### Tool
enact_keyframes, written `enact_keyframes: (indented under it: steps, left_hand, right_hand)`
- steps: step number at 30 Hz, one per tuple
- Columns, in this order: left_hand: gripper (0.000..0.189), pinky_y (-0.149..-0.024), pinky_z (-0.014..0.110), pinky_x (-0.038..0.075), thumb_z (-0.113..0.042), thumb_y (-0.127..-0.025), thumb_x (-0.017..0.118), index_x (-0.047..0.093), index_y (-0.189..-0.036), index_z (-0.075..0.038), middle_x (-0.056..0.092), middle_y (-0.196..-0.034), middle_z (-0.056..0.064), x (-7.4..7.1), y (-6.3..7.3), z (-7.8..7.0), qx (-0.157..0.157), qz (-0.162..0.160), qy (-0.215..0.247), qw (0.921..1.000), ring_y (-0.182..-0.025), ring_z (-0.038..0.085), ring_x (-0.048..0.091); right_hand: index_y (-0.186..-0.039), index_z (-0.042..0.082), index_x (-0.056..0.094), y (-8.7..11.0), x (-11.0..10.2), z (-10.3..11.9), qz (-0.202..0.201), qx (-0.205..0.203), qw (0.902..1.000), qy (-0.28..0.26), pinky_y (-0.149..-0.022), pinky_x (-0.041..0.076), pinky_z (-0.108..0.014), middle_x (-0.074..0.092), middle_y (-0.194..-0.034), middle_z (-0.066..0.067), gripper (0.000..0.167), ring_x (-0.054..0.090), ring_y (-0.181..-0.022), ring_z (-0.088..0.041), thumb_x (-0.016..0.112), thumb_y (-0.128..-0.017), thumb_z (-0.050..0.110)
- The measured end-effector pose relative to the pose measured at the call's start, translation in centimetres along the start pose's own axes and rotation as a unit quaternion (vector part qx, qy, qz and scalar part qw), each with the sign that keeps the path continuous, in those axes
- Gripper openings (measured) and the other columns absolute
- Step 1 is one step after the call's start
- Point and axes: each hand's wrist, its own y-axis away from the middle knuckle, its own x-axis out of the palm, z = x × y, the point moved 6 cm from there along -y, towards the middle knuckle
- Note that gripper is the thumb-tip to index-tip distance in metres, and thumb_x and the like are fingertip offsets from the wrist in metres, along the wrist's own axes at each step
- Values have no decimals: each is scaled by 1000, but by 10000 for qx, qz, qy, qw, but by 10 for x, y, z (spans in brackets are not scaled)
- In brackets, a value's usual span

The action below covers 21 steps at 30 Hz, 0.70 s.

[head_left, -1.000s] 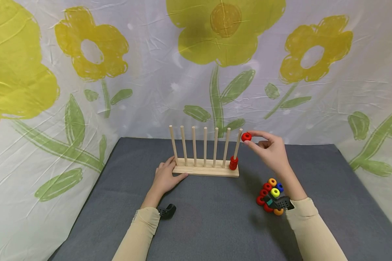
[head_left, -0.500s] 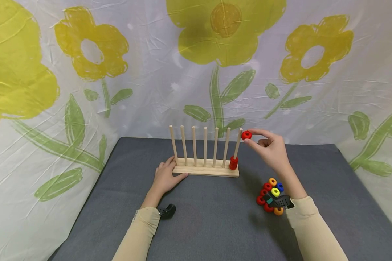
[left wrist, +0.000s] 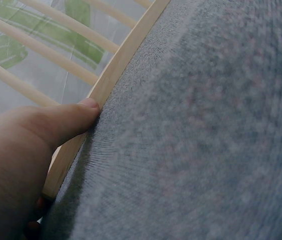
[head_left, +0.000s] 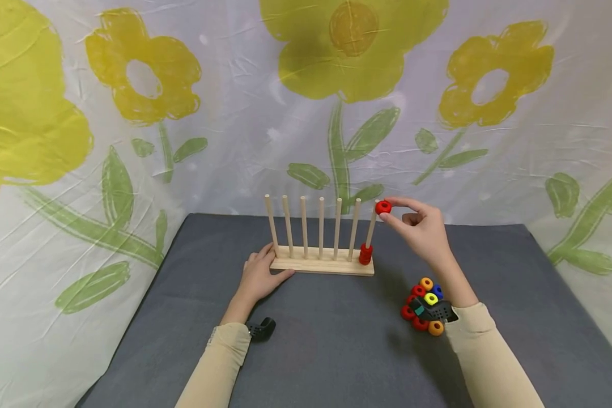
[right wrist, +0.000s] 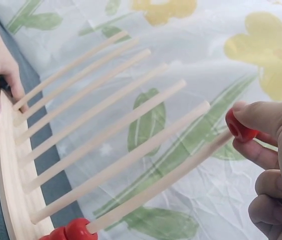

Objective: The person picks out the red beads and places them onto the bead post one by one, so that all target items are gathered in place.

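A wooden peg rack (head_left: 321, 264) with a row of upright pegs stands on the dark grey cloth. My left hand (head_left: 256, 277) holds its left end, thumb along the front edge and fingers behind. In the left wrist view the thumb (left wrist: 78, 117) presses the base's edge. My right hand (head_left: 424, 229) pinches a red bead (head_left: 383, 207) between thumb and forefinger at the tip of the rightmost peg (right wrist: 161, 182). The right wrist view shows the bead (right wrist: 241, 126) meeting that tip; whether it is threaded I cannot tell. Several red beads (head_left: 365, 254) are stacked low on this peg.
Loose red, orange, blue and yellow beads (head_left: 430, 298) lie in a cluster on the cloth (head_left: 331, 345), partly hidden under the right wrist's black camera mount (head_left: 433, 310). A white sheet with painted yellow flowers (head_left: 234, 141) hangs behind the rack.
My right hand has lifted the red bead slightly and brought it left, from beside the rightmost peg's tip onto it. The left hand keeps its hold on the rack.
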Motion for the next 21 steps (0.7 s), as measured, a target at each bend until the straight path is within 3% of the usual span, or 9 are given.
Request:
enact_keyframes:
  steps: [21]
  left_hand:
    - [82, -99, 54, 32, -54, -90, 73, 49, -151, -5, 34, -160, 16, 0, 0, 1, -6, 18, -2, 10000, -128, 39, 41]
  right_hand:
    - [-121, -6, 71, -8, -2, 5, -109, -114, 9999, -39, -42, 19, -29, 29, -48, 1, 30, 21, -42, -13, 75, -92, 0]
